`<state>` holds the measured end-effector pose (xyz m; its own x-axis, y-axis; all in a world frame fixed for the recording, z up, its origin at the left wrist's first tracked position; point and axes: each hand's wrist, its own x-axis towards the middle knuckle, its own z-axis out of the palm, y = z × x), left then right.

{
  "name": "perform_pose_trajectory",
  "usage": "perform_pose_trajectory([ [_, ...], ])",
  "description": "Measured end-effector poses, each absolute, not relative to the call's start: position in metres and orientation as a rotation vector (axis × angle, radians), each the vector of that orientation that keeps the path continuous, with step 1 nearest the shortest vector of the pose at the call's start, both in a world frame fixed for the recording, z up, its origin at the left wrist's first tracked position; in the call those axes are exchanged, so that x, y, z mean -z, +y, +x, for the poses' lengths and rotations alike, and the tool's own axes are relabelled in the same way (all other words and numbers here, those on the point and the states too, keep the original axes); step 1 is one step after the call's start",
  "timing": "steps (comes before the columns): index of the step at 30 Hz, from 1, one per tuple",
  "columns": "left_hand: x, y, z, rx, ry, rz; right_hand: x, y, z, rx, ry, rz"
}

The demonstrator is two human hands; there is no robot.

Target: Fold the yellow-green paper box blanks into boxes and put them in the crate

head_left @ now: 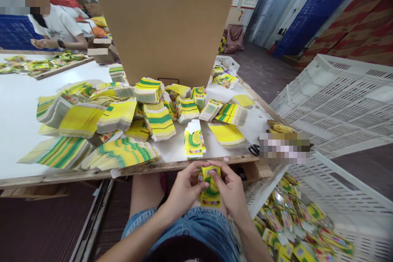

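A small yellow-and-green printed carton (210, 201) is held above my lap, just below the table's front edge. My left hand (183, 186) grips its left side, fingers curled and thumb across the front. On the other side my right hand (229, 184) pinches it, with the thumb on its upper face. Fingers partly cover the upper end of the carton. Straight ahead, a small stack of similar cartons (194, 141) with white flaps lies near the table edge. Around it are bundles of flat printed cartons (158, 122), fanned or leaning on one another.
A tall brown cardboard sheet (168, 20) stands behind the bundles. Black scissors (254, 150) and bananas (280, 127) lie at the right. Below them, a white crate (346, 184) holds many filled packs. Across the table at left, a co-worker (66, 28) sits near loose packs (46, 64).
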<state>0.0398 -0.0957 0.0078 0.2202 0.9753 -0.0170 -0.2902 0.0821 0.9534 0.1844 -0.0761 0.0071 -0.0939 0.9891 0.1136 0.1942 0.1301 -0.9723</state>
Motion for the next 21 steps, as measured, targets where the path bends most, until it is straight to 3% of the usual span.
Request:
perform_pose_trajectory([
  [3,-0.006,-0.092,0.049,-1.105,0.901,1.258,-0.017,-0.080,0.216,-0.883,-1.511,-1.321],
  [8,0.005,-0.052,0.019,-1.059,1.426,2.030,-0.030,-0.080,0.289,-0.046,-1.669,-1.800],
  [10,0.014,-0.034,0.006,-0.983,1.494,2.186,-0.026,-0.078,0.293,-0.175,-1.682,-1.801],
  [16,0.030,-0.034,0.003,-1.043,1.473,2.266,0.011,-0.054,0.221,-1.084,-1.248,-1.522],
  [21,0.028,-0.072,0.013,-1.121,1.214,2.309,0.036,-0.043,0.189,-1.267,-1.023,-1.359],
])
